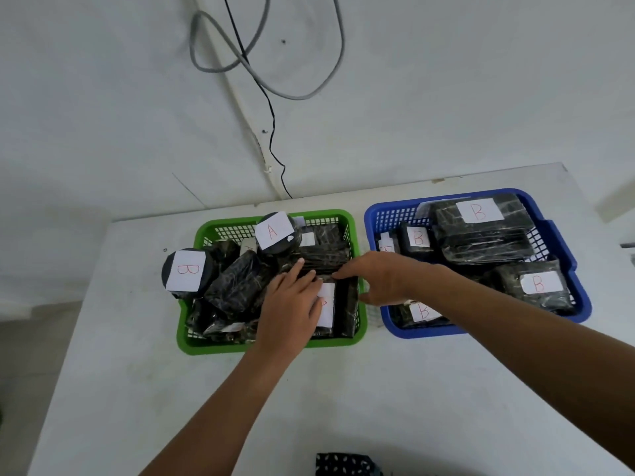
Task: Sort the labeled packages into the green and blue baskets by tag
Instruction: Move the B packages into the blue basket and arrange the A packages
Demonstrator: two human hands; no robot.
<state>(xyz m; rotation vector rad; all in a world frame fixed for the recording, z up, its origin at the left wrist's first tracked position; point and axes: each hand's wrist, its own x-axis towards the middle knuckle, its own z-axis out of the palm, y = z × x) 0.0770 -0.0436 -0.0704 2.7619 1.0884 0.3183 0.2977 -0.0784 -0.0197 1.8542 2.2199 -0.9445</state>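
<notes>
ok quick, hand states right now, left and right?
Left hand: open, fingers straight, resting on a tagged package in the green basket.
Right hand: fingers curled, pinching the same package's far edge.

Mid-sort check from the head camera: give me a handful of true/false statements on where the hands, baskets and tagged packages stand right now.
1. Both hands are over the green basket. True: the left hand and right hand rest on a flat package there.
2. A round package tagged B sits at the green basket's left edge. True.
3. The blue basket stands left of the green one. False: it stands to the right.
4. A package tagged A lies in the blue basket. False: every readable tag there says B, like the large top package.
5. The right hand holds a package lifted clear of both baskets. False: it touches the package lying in the green basket.
</notes>
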